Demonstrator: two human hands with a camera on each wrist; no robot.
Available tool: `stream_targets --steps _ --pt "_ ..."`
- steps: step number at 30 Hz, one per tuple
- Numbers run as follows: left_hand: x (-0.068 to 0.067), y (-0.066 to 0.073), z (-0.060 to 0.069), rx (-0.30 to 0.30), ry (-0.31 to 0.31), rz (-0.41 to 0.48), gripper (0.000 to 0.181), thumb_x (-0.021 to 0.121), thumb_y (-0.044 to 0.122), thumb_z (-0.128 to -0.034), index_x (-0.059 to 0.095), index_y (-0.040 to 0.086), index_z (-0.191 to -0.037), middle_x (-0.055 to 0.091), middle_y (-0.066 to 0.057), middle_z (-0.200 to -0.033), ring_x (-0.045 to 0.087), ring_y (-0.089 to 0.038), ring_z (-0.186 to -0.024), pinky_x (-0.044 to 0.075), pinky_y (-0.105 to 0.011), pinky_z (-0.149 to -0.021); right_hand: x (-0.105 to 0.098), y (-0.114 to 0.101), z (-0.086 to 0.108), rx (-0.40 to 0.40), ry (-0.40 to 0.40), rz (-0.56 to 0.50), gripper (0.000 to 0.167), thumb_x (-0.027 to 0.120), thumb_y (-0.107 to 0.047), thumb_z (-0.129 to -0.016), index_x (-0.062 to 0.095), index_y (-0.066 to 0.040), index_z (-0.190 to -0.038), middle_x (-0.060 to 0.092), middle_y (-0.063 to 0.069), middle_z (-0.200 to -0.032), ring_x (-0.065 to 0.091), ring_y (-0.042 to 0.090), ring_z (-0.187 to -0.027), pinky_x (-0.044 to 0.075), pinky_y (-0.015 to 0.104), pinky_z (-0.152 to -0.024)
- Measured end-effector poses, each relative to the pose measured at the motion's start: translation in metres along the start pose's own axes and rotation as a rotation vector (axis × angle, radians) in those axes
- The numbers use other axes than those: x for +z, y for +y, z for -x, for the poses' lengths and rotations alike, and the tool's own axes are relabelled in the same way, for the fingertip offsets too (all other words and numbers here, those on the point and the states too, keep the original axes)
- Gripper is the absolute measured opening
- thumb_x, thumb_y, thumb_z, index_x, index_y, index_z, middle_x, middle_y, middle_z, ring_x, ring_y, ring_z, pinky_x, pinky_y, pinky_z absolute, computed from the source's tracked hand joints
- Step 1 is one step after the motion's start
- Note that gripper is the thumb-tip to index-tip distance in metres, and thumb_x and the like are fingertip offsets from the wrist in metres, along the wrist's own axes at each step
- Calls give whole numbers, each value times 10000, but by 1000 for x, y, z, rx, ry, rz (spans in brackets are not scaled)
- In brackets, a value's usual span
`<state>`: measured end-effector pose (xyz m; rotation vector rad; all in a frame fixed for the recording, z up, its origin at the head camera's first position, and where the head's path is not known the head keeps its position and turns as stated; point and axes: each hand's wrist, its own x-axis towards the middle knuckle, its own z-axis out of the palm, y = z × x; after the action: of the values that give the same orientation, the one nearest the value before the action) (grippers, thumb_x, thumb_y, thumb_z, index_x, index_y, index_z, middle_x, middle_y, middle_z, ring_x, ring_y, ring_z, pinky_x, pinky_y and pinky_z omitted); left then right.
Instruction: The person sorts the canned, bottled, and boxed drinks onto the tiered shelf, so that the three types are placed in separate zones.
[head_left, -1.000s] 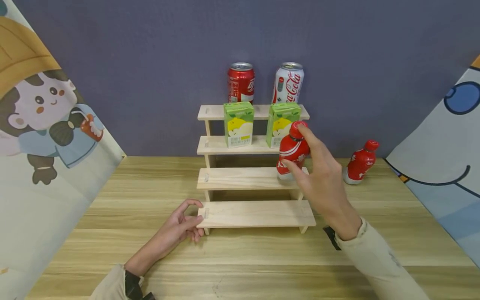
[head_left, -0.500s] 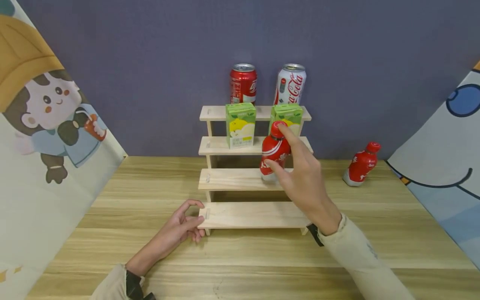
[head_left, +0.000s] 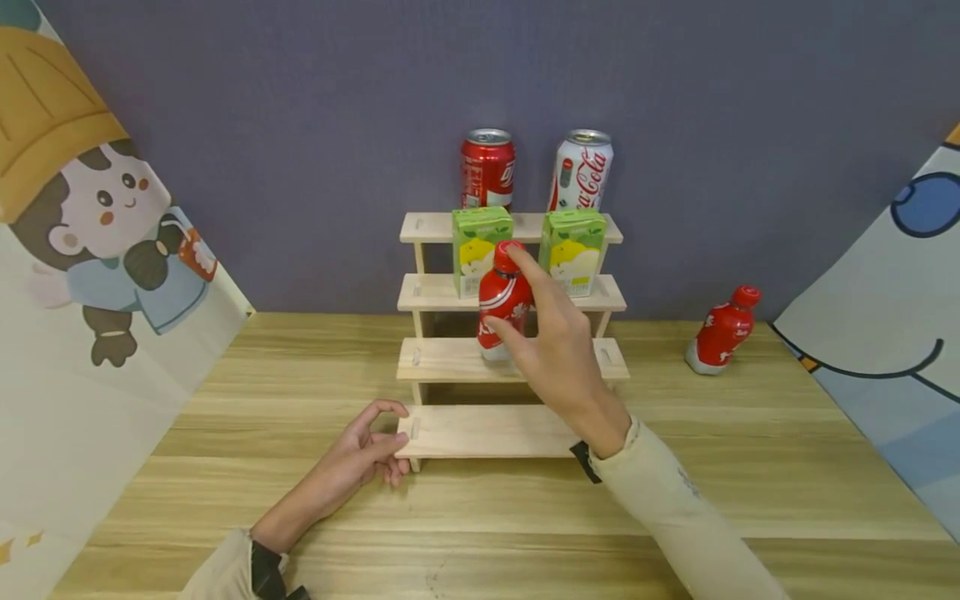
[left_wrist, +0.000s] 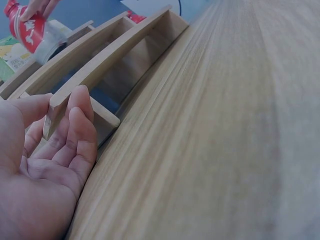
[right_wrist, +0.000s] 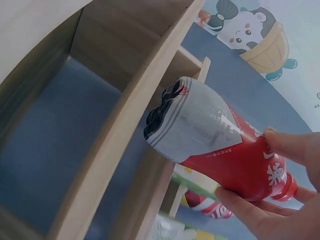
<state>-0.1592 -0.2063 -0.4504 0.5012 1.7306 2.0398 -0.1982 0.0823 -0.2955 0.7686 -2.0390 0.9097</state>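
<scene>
My right hand (head_left: 558,342) holds a red plastic drink bottle (head_left: 504,296) between thumb and fingers, a finger on its cap. The bottle hangs over the second-lowest step of a four-step wooden display stand (head_left: 431,358). In the right wrist view the bottle's (right_wrist: 220,145) grey-white base shows, seemingly just off the wood. Around the left end of the bottom step my left hand (head_left: 367,446) is curled; in the left wrist view its thumb and fingers (left_wrist: 82,130) pinch the board's corner. Part of the left juice carton (head_left: 472,237) is hidden behind the bottle.
Another juice carton (head_left: 573,250) shares the third step. A red can (head_left: 487,171) and a white cola can (head_left: 582,171) stand at the top. One more red bottle (head_left: 723,329) is on the table (head_left: 300,383) to the right. Walls rise behind and beside.
My right hand has carried the bottle leftward along the second-lowest step, uncovering the right carton and partly covering the left one. The left hand stays at the stand's corner.
</scene>
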Motion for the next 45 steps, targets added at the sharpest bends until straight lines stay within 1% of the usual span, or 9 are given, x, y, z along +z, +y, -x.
stream_targets --steps 7,11,16,21,26,36,45 --pt "1 -1 -1 -8 -6 11 351 503 128 -1052 334 86 -1357 717 -105 -820 652 -178 -683 557 -271 -640 17 -2 0 8 -13 -17 850 839 -83 -800 378 -151 -1510 549 98 -1392 564 190 -1233 532 361 -957" --pt "2 -1 0 -17 -8 10 360 507 130 -1050 330 79 -1360 716 -111 -821 653 -180 -685 559 -271 -640 23 -1 3 8 -12 -24 846 840 -85 -800 379 -147 -1507 559 119 -1371 572 204 -1222 538 365 -948" --pt "2 0 2 -27 -8 2 372 515 137 -1047 328 71 -1362 712 -118 -823 654 -183 -685 561 -271 -638 29 -1 6 -16 -16 -16 846 836 -91 -807 370 -146 -1511 573 132 -1333 581 210 -1201 540 373 -947" --pt "2 0 6 -9 -2 7 365 507 116 -1047 327 61 -1359 711 -110 -815 652 -180 -673 558 -262 -629 32 -3 4 -18 -50 -14 855 810 -113 -840 325 -184 -1540 548 118 -1346 558 177 -1220 525 356 -973" --pt "0 0 6 5 -2 17 361 497 100 -1048 321 54 -1360 711 -110 -814 651 -181 -672 558 -261 -626 33 -3 1 -8 -78 -9 869 789 -129 -864 278 -215 -1561 536 119 -1340 564 183 -1202 534 367 -959" --pt "0 1 -2 -3 -4 11 352 495 114 -1054 327 65 -1360 712 -118 -815 650 -186 -672 557 -267 -630 35 5 2 -28 -81 19 896 776 -107 -870 234 -190 -1579 512 142 -1371 555 207 -1220 528 371 -967" --pt "0 1 -2 -13 6 6 362 510 128 -1048 332 70 -1358 711 -115 -811 649 -185 -666 557 -267 -628 34 6 3 -29 -101 23 915 773 -112 -872 209 -200 -1586 521 137 -1334 569 206 -1177 539 373 -951"
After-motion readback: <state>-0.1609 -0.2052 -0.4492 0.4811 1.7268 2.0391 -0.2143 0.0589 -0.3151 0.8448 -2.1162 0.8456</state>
